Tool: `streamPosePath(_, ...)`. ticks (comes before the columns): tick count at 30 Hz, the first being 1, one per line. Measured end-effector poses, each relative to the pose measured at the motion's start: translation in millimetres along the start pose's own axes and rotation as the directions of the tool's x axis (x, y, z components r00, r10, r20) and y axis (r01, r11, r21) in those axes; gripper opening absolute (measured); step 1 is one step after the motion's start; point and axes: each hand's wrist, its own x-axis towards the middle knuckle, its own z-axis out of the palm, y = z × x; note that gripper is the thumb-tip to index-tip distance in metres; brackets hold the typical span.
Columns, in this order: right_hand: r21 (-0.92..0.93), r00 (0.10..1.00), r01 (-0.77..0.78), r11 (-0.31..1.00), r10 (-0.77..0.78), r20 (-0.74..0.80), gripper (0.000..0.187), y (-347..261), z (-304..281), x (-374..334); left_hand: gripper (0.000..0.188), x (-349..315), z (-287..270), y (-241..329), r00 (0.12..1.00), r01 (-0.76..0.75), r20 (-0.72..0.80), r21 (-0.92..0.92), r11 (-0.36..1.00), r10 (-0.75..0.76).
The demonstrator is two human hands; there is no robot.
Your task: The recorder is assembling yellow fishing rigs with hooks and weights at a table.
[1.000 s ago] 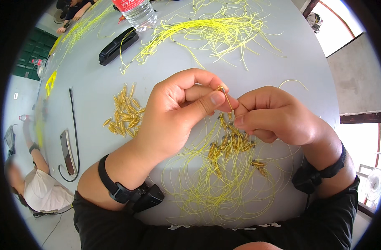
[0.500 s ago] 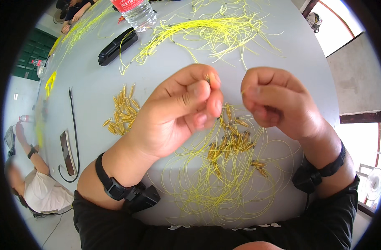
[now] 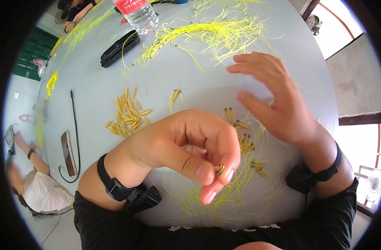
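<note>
My left hand is turned palm-inward, thumb and fingertips pinched on a small gold coil spring with a dark end; most of the spring is hidden. My right hand is open and empty, its fingers apart and pointing left, just below a bundle of bright yellow lines. Under and beside my left hand lies a loose tangle of thin yellow line, with several gold springs with dark ends on it. A single spring with line lies beyond my left hand.
A pile of plain gold springs lies left of my left hand. Farther back are a black case and a water bottle. A phone and black cable lie at left. Other people sit around the grey table.
My hands have parted. The left has come down nearer me, still pinching; the right has opened and moved slightly up. The single spring with line now shows where my left hand was.
</note>
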Motion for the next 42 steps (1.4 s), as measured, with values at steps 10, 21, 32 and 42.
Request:
streamPosePath(10,-0.092,0.977,-0.068,0.993,0.085,0.197,0.053,-7.7,1.8,-5.7,0.014,0.8,-0.2,-1.2,1.000,0.004,0.028,-0.002,1.000,-0.004)
streamPosePath(21,-0.024,0.987,-0.030,0.999,0.034,0.157,0.044,-9.7,-2.1,-2.9,0.013,1.6,-3.1,-1.4,0.999,0.003,0.054,-0.001,1.000,-0.002)
streamPosePath(32,-0.106,0.987,-0.083,0.991,0.097,0.131,0.054,-8.6,4.2,-8.4,0.013,2.0,-2.8,-2.7,0.999,0.020,0.043,-0.023,1.000,-0.019)
streamPosePath(42,-0.083,0.987,-0.063,0.995,0.074,0.145,0.055,-7.3,7.1,-7.2,0.013,2.5,-2.3,-2.5,0.998,0.022,0.058,-0.014,1.000,-0.021)
